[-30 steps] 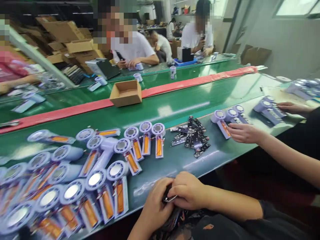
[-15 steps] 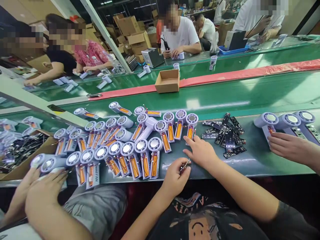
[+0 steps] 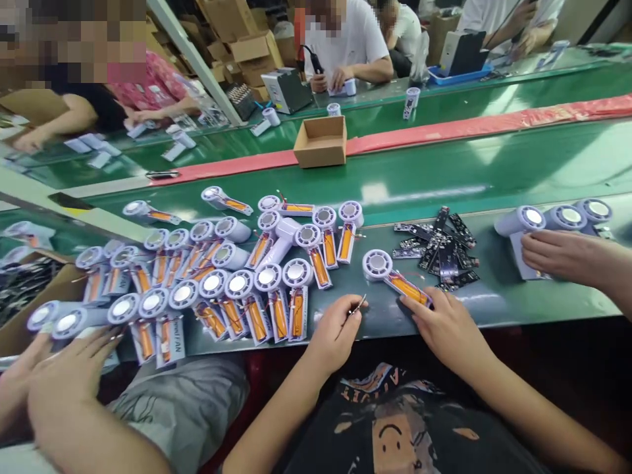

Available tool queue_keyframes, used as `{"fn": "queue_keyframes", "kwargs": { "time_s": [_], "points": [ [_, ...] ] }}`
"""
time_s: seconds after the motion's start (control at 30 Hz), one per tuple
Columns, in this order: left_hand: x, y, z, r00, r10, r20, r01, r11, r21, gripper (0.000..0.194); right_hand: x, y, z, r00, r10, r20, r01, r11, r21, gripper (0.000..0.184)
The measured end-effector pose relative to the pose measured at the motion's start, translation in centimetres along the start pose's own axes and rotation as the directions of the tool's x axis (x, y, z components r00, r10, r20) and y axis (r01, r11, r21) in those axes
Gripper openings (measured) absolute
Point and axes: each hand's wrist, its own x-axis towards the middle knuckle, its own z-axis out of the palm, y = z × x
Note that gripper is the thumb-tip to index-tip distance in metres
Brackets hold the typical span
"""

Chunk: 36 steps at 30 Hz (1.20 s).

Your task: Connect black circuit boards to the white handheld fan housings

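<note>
My right hand (image 3: 444,322) grips the handle end of a lavender handheld fan (image 3: 378,264). Its open handle shows an orange battery and thin red wires, and the round head points away to the left. Between the thumb and fingers of my left hand (image 3: 338,332) is a small circuit board (image 3: 358,305), seen nearly edge-on. Close beyond my right hand lies a loose pile of black circuit boards (image 3: 447,253). Left of my left hand, many similar fans (image 3: 297,309) lie crowded in rows, most with batteries showing.
A small cardboard box (image 3: 320,146) stands on the green conveyor beside a red strip (image 3: 444,133). At right, a co-worker's hand (image 3: 563,257) touches one of several fans. Another person's hands (image 3: 74,362) hold fans at left, near a carton of dark parts (image 3: 29,289). People work across the line.
My right hand has taken a fan from the right end of the group and drawn it nearer and rightward. My left hand keeps the circuit board. The view has shifted slightly.
</note>
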Motion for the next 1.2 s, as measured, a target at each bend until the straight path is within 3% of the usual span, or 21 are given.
{"fn": "queue_keyframes", "kwargs": {
  "time_s": [0.13, 0.23, 0.3, 0.4, 0.5, 0.6, 0.7, 0.77, 0.83, 0.9, 0.97, 1.03, 1.2],
  "points": [
    [1.2, 0.7, 1.4, 0.999, 0.041, -0.012, -0.040, 0.994, 0.099, 0.017, 0.4, 0.7, -1.4, 0.989, 0.053, -0.140, -0.032, 0.989, 0.145, 0.017],
    [2.5, 1.5, 2.2, 0.979, 0.205, 0.011, -0.200, 0.943, 0.267, 0.016, 1.7, 1.1, -1.8, 0.969, 0.118, -0.219, -0.061, 0.966, 0.249, 0.021],
    [3.7, 2.5, 2.8, 0.962, 0.255, 0.099, -0.271, 0.843, 0.464, 0.023, 2.7, 1.0, -1.5, 0.969, 0.164, -0.185, -0.106, 0.952, 0.288, 0.026],
    [5.1, 4.5, 3.8, 0.971, 0.167, 0.174, -0.240, 0.602, 0.762, 0.030, 3.8, 0.5, -0.9, 0.984, 0.158, -0.078, -0.126, 0.940, 0.316, 0.031],
    [5.7, 5.7, 4.1, 0.973, 0.138, 0.185, -0.225, 0.387, 0.894, 0.023, 4.0, 0.2, -0.2, 0.983, 0.175, -0.058, -0.153, 0.949, 0.276, 0.028],
    [6.3, 5.6, 3.3, 0.921, 0.275, 0.277, -0.354, 0.289, 0.889, 0.027, 3.6, 0.0, 0.4, 0.975, 0.214, -0.063, -0.189, 0.944, 0.270, 0.027],
    [6.7, 4.9, 2.2, 0.776, 0.540, 0.325, -0.519, 0.255, 0.816, 0.029, 3.1, -0.2, 0.8, 0.968, 0.239, -0.076, -0.205, 0.929, 0.307, 0.026],
    [6.8, 4.6, 1.7, 0.698, 0.646, 0.310, -0.568, 0.236, 0.788, 0.030, 3.0, -0.3, 1.0, 0.965, 0.247, -0.085, -0.206, 0.919, 0.335, 0.025],
    [6.6, 4.2, 1.6, 0.711, 0.636, 0.300, -0.550, 0.237, 0.801, 0.031, 3.0, -0.2, 1.3, 0.965, 0.245, -0.092, -0.197, 0.913, 0.356, 0.025],
    [6.4, 3.9, 1.8, 0.774, 0.563, 0.291, -0.493, 0.247, 0.834, 0.031, 3.0, -0.2, 1.5, 0.966, 0.237, -0.099, -0.186, 0.912, 0.366, 0.024],
    [6.4, 3.6, 2.0, 0.805, 0.523, 0.280, -0.454, 0.239, 0.858, 0.032, 2.9, -0.1, 1.7, 0.968, 0.228, -0.105, -0.175, 0.913, 0.369, 0.025],
    [6.4, 3.4, 2.1, 0.777, 0.551, 0.303, -0.483, 0.214, 0.849, 0.033, 2.8, 0.0, 1.7, 0.970, 0.218, -0.110, -0.164, 0.915, 0.367, 0.026],
    [6.5, 3.5, 1.7, 0.636, 0.660, 0.400, -0.625, 0.138, 0.768, 0.030, 2.6, 0.2, 1.6, 0.969, 0.208, -0.133, -0.146, 0.918, 0.368, 0.026]
  ]
}}
